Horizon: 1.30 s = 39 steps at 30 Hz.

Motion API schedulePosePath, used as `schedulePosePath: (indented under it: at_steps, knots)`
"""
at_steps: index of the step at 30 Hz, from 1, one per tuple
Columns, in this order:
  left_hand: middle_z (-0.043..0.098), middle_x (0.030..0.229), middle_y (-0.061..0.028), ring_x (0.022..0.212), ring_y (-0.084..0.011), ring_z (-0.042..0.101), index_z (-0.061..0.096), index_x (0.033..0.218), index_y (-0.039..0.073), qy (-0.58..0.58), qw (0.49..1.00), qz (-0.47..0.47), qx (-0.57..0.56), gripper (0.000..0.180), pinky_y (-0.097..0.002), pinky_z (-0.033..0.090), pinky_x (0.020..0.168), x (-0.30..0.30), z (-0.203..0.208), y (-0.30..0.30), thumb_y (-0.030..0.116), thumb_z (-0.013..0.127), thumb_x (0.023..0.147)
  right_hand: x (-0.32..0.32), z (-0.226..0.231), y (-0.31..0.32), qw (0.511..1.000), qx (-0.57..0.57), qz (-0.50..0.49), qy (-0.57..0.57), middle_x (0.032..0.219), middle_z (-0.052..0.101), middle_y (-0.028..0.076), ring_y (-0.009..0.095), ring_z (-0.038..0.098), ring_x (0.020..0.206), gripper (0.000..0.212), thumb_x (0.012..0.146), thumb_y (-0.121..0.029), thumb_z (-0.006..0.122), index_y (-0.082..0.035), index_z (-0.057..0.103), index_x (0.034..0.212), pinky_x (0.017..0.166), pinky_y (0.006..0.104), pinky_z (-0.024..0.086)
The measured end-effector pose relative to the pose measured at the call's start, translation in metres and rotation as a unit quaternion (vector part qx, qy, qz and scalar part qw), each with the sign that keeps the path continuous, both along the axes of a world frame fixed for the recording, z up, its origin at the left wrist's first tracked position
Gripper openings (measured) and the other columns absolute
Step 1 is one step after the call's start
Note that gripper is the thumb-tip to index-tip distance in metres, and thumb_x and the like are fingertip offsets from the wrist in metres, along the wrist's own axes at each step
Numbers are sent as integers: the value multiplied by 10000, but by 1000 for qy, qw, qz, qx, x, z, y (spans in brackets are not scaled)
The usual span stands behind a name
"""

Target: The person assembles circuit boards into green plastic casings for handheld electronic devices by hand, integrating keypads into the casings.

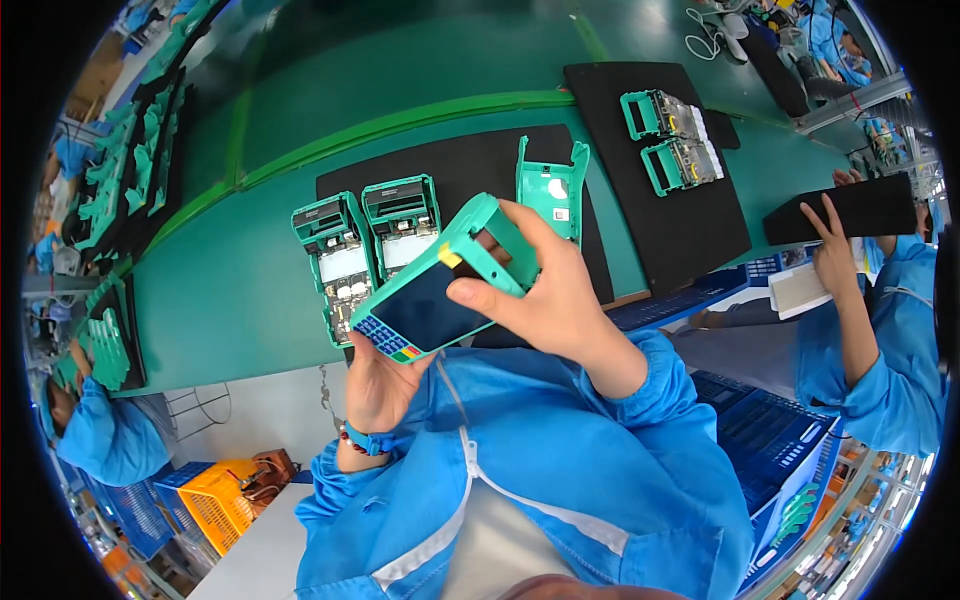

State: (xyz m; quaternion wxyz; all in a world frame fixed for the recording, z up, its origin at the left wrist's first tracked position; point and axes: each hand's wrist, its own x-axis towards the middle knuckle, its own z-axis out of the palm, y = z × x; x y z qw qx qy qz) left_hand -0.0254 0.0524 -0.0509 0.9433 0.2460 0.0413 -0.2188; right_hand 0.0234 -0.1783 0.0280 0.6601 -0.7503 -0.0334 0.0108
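A green handheld card payment terminal (432, 300) is held tilted between my two hands, above the near edge of the bench. Its dark screen and blue keypad face up, and a bit of yellow tape sits by the top of the screen. My right hand (550, 290) grips the upper end, thumb beside the screen and fingers round the far side. My left hand (380, 382) closes on the lower keypad corner. Just beyond stand two opened terminal bodies (345, 265) with bare circuit boards, partly hidden by the held one. An empty green shell (552, 185) lies to the right.
A black mat (455, 155) lies under the parts. Another dark mat (690, 235) at right carries two green-framed assemblies (680, 140). At far right a co-worker's hand (832, 245) is near a black box (850, 210). Blue crates (765, 425) stand beside me; an orange crate (218, 500) is lower left.
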Motion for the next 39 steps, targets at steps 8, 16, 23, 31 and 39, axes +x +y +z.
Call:
schedulePosePath:
  at_steps: [8, 16, 23, 31, 39]
  knots:
    - [542, 1407, -108, 1254, -274, 591, 406, 1499, 131, 85, 990, 36, -107, 585, -507, 486, 1079, -16, -16, 5, 496, 440, 1043, -20, 14, 15, 985, -142, -24, -90, 1064, 703, 166, 229, 727, 914, 834, 726, -294, 928, 62, 512, 1355, 776, 354, 582]
    - [486, 1500, -126, 1324, -323, 548, 378, 1516, 104, 54, 977, -2, -205, 634, -545, 473, 1103, -18, -27, 10, 509, 449, 1034, -14, 9, 9, 991, -115, -4, -72, 1050, 697, 141, 177, 703, 861, 795, 750, -284, 914, 69, 527, 1347, 738, 331, 573]
    - [571, 1426, -143, 1303, -361, 568, 461, 1456, 75, -86, 995, 36, 36, 424, -633, 442, 1093, 2, 7, -4, 265, 489, 1079, 0, -28, -49, 957, -223, -127, -137, 1386, 528, 247, 399, 521, 1263, 615, 957, -339, 673, 26, 491, 1417, 1065, 452, 413]
    - [674, 1285, -156, 1201, -374, 640, 692, 1217, 11, -571, 494, 105, 647, 477, -420, 560, 932, 36, 48, -57, -21, 780, 749, -14, -84, -79, 880, -420, -150, -162, 1324, 604, 211, 441, 493, 1320, 444, 855, -96, 697, 44, 605, 1266, 1114, 502, 364]
    - [636, 1340, -103, 1236, -317, 601, 688, 1237, 88, -569, 372, 60, 731, 490, -427, 494, 969, 31, 16, -68, 56, 798, 760, 0, -73, -156, 906, 139, -399, -21, 944, 682, 147, 119, 604, 616, 543, 1002, -271, 663, 56, 385, 1334, 540, 237, 480]
